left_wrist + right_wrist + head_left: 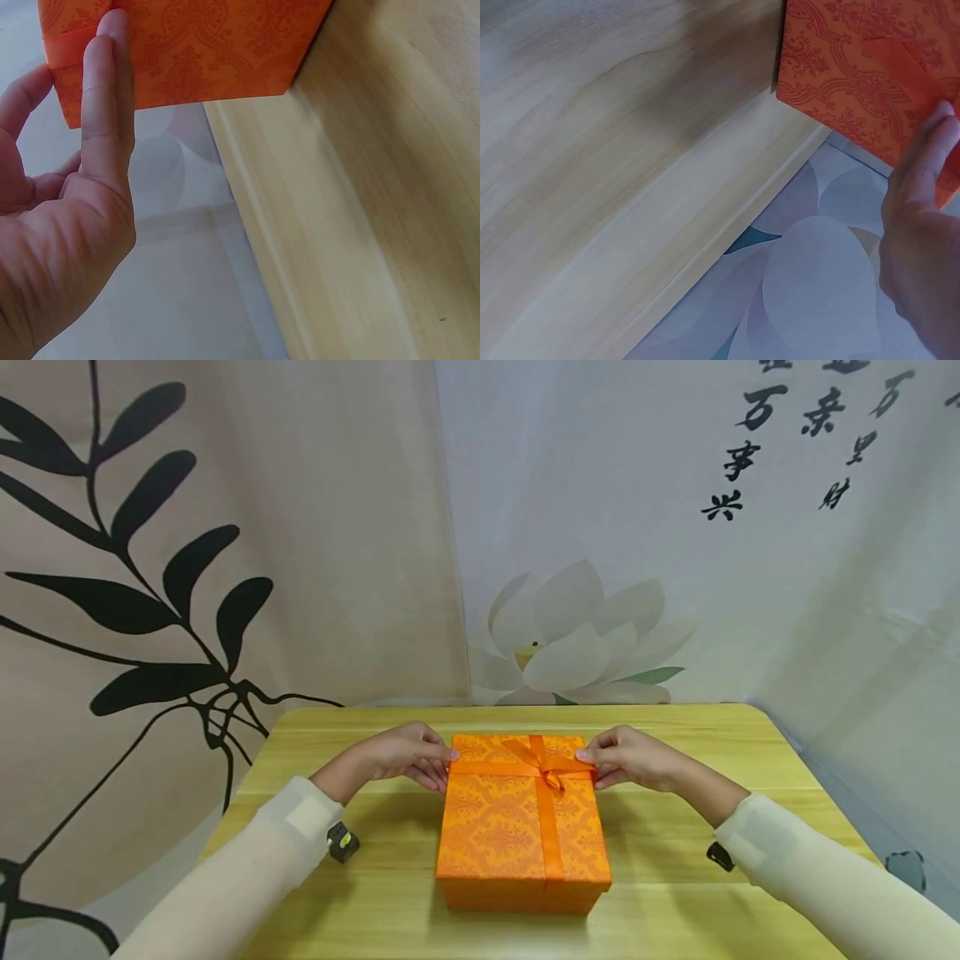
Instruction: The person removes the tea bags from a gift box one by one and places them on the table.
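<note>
An orange patterned gift box [495, 835] stands on the table, with its lid facing up. An orange ribbon [551, 835] crosses the lid and is tied in a bow [553, 770] toward the far right. At the left edge, where the ribbon runs over, my left hand [412, 756] grips the box with the thumb on top and fingers down the side. My right hand [630, 758] grips the opposite edge beside the bow, thumb uppermost. Both wrist views show fingers against the side of the box, over the ribbon band [75, 46].
The box rests on a light wooden table [690, 893], whose far edge runs just behind the hands. Beyond hangs a pale curtain [360, 568] printed with leaves, a lotus and dark characters. Small black devices [343, 842] sit at both wrists.
</note>
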Demonstrator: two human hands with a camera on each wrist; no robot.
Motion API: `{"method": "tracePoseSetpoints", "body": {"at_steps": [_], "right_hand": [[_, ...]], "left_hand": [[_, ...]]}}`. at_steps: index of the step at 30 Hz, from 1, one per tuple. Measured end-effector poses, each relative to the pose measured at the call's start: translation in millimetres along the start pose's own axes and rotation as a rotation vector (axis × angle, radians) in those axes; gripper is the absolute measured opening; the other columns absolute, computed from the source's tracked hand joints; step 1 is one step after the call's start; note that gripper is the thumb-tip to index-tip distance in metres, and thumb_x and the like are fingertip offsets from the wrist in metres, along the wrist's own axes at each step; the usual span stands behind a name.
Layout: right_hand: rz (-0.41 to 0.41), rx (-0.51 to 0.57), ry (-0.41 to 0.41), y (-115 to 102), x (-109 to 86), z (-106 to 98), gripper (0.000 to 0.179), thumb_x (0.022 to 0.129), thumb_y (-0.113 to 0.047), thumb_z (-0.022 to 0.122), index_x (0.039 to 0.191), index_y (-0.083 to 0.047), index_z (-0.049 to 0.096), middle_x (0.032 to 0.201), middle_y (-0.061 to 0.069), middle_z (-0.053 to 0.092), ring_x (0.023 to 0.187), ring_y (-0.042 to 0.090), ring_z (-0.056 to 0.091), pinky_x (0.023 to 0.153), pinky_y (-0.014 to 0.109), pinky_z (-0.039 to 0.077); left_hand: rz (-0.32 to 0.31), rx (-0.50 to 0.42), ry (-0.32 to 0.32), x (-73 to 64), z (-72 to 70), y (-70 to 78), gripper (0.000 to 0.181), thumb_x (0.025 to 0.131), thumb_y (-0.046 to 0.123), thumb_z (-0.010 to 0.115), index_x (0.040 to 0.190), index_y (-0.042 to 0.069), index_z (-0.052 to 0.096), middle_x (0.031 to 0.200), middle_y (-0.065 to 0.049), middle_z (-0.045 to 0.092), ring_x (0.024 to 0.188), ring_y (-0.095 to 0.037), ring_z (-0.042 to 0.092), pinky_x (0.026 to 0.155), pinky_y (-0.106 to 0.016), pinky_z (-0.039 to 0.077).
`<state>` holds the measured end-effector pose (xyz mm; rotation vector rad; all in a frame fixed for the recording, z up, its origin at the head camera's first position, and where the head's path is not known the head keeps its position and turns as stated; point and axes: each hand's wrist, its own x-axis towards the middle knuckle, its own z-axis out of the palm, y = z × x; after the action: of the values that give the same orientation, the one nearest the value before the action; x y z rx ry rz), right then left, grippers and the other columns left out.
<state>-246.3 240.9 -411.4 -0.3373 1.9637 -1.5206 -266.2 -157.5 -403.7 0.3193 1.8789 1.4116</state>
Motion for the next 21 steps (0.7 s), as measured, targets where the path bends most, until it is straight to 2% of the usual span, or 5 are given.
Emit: {"method": "tracePoseSetpoints", "body": {"at_steps": [10,21], "right_hand": [[0.016,0.023,0.016,-11,-4.1,0,0.031,0.104,-0.024,0.065,0.105,0.007,0.063,0.092,0.010,0.070,0.078,0.018,0.072,0.079,0.034,0.064],[0.009,0.018,0.038,-22,-8.3,-2,0.032,0.104,-0.025,0.065,0.107,0.007,0.062,0.096,0.010,0.071,0.081,0.018,0.072,0.080,0.035,0.064]], "left_hand": [[0.018,-0.005,-0.002,-5.9,-0.1,8.0,0.026,0.103,0.020,0.065,0.101,-0.005,0.069,0.085,-0.015,0.075,0.076,-0.022,0.077,0.077,-0.037,0.065],[0.048,-0.014,-0.003,-8.9,-3.3,16.5,0.027,0.104,0.021,0.063,0.104,-0.006,0.068,0.087,-0.015,0.075,0.076,-0.023,0.076,0.076,-0.037,0.065]]}}
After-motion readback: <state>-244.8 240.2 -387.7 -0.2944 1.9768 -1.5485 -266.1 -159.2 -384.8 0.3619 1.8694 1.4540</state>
